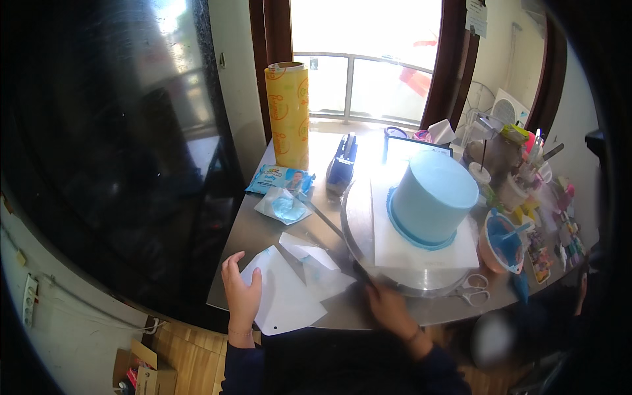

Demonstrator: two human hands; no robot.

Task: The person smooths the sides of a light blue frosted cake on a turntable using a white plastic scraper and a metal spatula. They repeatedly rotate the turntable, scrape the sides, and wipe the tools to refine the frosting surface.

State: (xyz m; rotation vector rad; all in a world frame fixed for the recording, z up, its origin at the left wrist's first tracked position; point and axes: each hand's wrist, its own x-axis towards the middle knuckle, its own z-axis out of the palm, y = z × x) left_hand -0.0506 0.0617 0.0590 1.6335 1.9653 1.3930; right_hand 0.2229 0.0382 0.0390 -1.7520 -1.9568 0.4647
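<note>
White and thin, a flat holed sheet (283, 296) stood at lower centre, pinched by the left hand (241, 289); the right hand (392, 308), nearer the pale-blue cylindrical cake (438, 197) right of centre, gripped a long metal spatula (326, 219) slanting toward upper left.

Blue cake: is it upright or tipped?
Upright: the blue cake stands on the white board, its flat top facing up.

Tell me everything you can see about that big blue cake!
The blue cake is a tall, pale-blue cylinder with a flat top and smooth-looking sides, perhaps cream. A darker blue ring runs around its visible base. It stands upright on a white board, atop a round silvery turntable. Neither the left hand nor the right hand touches it.
</note>
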